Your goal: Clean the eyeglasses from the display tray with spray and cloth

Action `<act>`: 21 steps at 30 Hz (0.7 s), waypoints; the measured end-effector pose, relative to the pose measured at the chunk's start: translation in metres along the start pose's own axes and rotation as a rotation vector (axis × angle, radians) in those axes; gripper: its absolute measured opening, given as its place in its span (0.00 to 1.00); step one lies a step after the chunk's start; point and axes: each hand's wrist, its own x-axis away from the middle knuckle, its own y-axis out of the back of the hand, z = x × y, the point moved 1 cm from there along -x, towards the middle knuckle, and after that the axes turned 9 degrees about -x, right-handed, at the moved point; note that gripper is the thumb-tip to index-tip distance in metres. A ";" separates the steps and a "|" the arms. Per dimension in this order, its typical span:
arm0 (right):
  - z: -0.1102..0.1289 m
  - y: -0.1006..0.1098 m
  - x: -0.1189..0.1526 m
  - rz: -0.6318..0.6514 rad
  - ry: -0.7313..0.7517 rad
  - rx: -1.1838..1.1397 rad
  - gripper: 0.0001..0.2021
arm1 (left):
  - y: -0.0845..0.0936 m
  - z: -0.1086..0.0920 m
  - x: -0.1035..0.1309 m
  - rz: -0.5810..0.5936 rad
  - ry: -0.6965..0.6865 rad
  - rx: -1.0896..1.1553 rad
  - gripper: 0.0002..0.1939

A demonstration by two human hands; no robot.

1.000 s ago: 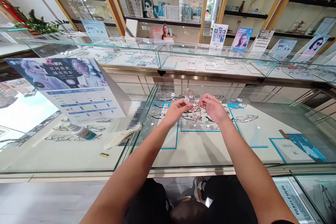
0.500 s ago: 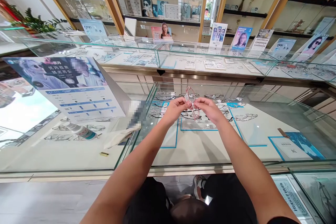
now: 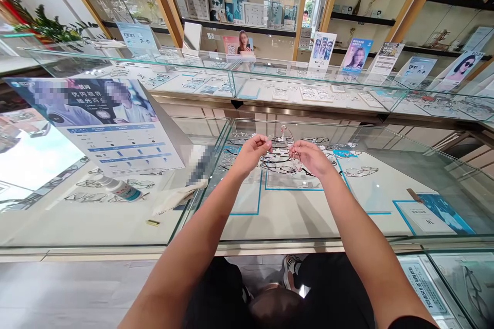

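You have the pink-rimmed glasses point(image 3: 289, 139) up above the glass counter point(image 3: 309, 226), roughly midway across in front of you, one lens over the other so that the frame stands on end. Your right hand point(image 3: 312, 158) grasps them near the middle between thumb and fingers. Your left hand point(image 3: 250, 156) is just beside them, apart from the frame, its thumb and forefinger brought close together; you cannot tell from here whether anything thin sits between those tips. Beneath your hands, under the glass, lie rows of spectacle frames point(image 3: 280, 166), with blue-edged panels around them and a printed card point(image 3: 426, 217) farther to the right. To your left, a white bottle with a blue-green band point(image 3: 122, 190) is near a large folded sign point(image 3: 123, 146); a cream cloth point(image 3: 177, 201) lies by the counter's glass divide, and a small gold-coloured piece point(image 3: 153, 223) lies nearer you. Beyond, a second display case point(image 3: 266, 93) holds more eyewear, with shelves point(image 3: 235, 28) behind it.
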 end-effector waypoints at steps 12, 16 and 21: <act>0.006 0.001 0.000 0.012 -0.044 0.071 0.07 | 0.013 -0.002 0.000 -0.192 -0.148 -0.438 0.11; 0.006 0.004 -0.001 0.003 -0.017 0.010 0.11 | 0.009 -0.010 0.008 -0.388 -0.278 -0.629 0.11; 0.004 0.006 -0.002 -0.002 0.006 -0.022 0.13 | -0.007 -0.022 0.020 -0.444 -0.570 -0.849 0.06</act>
